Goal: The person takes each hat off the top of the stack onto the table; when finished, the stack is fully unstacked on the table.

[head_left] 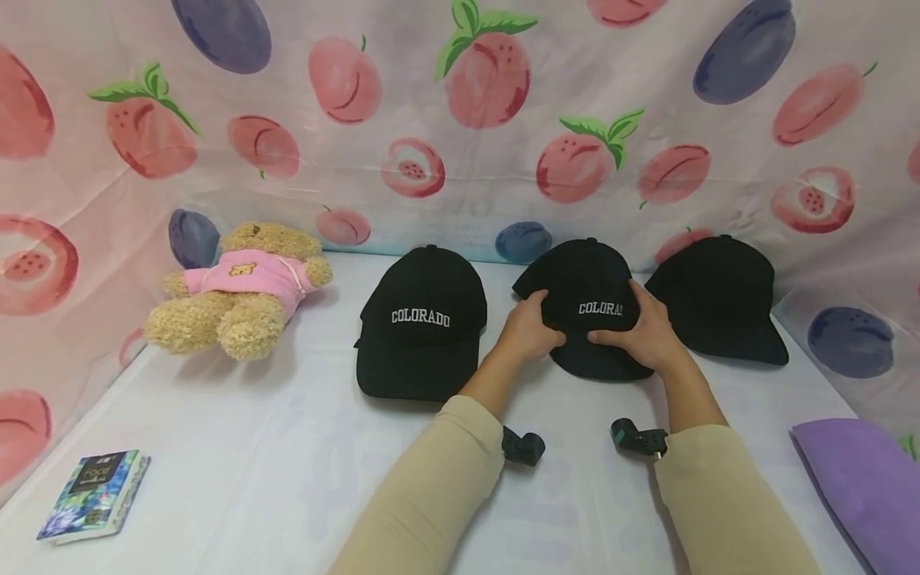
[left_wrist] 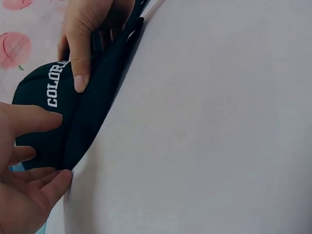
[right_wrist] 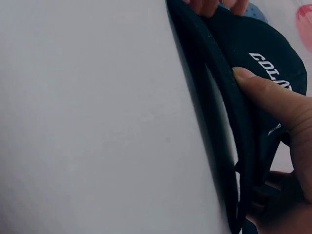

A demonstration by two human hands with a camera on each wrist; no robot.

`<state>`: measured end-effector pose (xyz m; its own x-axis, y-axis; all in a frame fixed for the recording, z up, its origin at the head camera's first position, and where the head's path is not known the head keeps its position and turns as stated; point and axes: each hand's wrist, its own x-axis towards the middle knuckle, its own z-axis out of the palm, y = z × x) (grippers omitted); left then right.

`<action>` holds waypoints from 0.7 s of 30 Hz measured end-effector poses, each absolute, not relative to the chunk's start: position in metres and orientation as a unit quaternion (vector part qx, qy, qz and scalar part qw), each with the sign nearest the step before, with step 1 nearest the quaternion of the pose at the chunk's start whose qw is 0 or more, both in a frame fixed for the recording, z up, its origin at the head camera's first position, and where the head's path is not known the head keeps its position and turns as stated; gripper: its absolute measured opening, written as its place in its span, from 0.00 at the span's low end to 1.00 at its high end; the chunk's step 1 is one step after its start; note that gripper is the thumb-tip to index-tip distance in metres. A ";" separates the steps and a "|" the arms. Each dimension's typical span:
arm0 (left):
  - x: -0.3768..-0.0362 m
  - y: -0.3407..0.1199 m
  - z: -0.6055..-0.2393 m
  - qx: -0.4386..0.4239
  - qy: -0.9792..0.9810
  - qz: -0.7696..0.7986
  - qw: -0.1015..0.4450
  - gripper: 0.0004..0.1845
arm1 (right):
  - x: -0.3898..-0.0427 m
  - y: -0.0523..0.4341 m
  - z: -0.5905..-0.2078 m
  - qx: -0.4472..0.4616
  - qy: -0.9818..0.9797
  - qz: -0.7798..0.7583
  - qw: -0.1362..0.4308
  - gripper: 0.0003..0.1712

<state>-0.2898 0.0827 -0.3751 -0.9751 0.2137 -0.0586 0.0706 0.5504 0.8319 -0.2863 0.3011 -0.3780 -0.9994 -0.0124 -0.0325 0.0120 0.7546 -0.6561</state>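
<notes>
A black baseball cap (head_left: 585, 275) with white COLORADO lettering stands at the back of the table, between both hands. The left hand (head_left: 530, 329) holds its left side, thumb on the front of the crown near the brim. On the other side, the right hand (head_left: 647, 331) grips the cap, its thumb lying across the front and covering the last letters. In the right wrist view, the fingers of the right hand (right_wrist: 297, 126) reach behind the cap's side, partly hidden. The left wrist view shows the left hand's fingertips (left_wrist: 61, 181) at the brim's end.
A second COLORADO cap (head_left: 424, 319) sits to the left, and another black cap (head_left: 719, 299) close on the right. Farther left lies a teddy bear (head_left: 247, 287) in a pink top. A small thick book (head_left: 93, 495) and a purple item (head_left: 862, 479) lie at the front sides.
</notes>
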 end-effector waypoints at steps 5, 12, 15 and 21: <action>-0.284 0.079 -0.371 0.080 0.878 0.464 0.084 0.40 | -0.290 0.305 -0.380 0.007 0.938 -0.345 0.022 0.75; -0.275 0.070 -0.369 0.114 0.876 0.458 0.097 0.36 | -0.294 0.306 -0.379 0.027 0.942 -0.334 0.029 0.74; -0.267 0.066 -0.369 0.126 0.880 0.445 0.108 0.35 | -0.296 0.307 -0.379 0.032 0.942 -0.334 0.030 0.74; -0.252 0.056 -0.363 0.163 0.883 0.422 0.124 0.34 | -0.301 0.312 -0.379 0.045 0.944 -0.327 0.022 0.73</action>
<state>-0.2524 0.0557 -0.3626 -0.9162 0.3924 -0.0810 0.1833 0.5902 0.7861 -0.3014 0.3116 -0.3786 -0.9949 0.0716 -0.0709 0.1001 0.7818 -0.6155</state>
